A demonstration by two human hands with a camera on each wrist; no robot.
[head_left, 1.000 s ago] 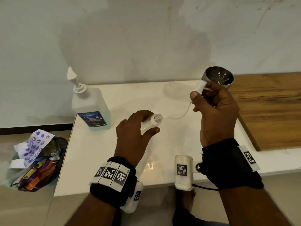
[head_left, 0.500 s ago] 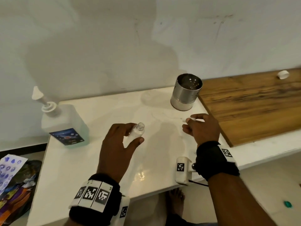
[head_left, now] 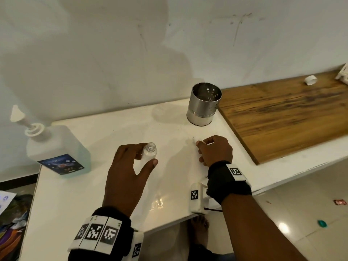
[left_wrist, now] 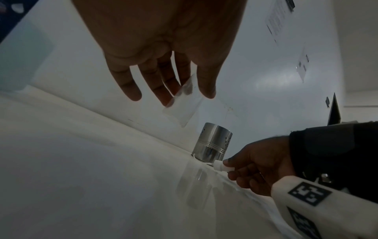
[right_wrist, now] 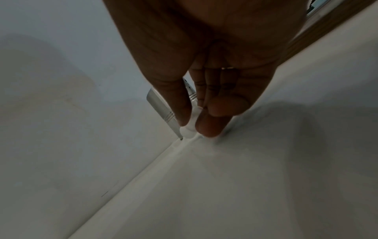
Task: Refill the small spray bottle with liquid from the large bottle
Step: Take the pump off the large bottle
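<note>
**Spray head comes down to the tabletop; small bottle stands open for filling**

A second ago the right hand [head_left: 214,150] holds the spray head [left_wrist: 222,166] up in the air in front of the steel cup [head_left: 204,104], its dip tube trailing. Now that hand is low at the right of the white tabletop [head_left: 113,194], near the edge of the wooden board [head_left: 282,113], and its thumb and fingertips pinch the white spray head with its tip touching or just above the surface. Whether the head already rests there cannot be told from these views. The grip is not yet let go.

The left hand [head_left: 126,172] has changed little: it holds the small spray bottle [head_left: 149,152] between fingers and thumb, neck up and uncapped, tilted slightly, just above the tabletop near the middle. The bottle looks clear and close to empty, though its level is hard to read.

The large bottle [head_left: 56,153] stands at the far left of the tabletop, pump still fitted, well apart from both hands and untouched.

As a judgement, the opening step is nearly over: once the spray head is released, the right hand is free to reach for the large bottle. No liquid has moved yet, so the refill itself is all still to do. The narrow neck of the small bottle will want a steady aim, and the head should lie where it cannot roll away.
</note>
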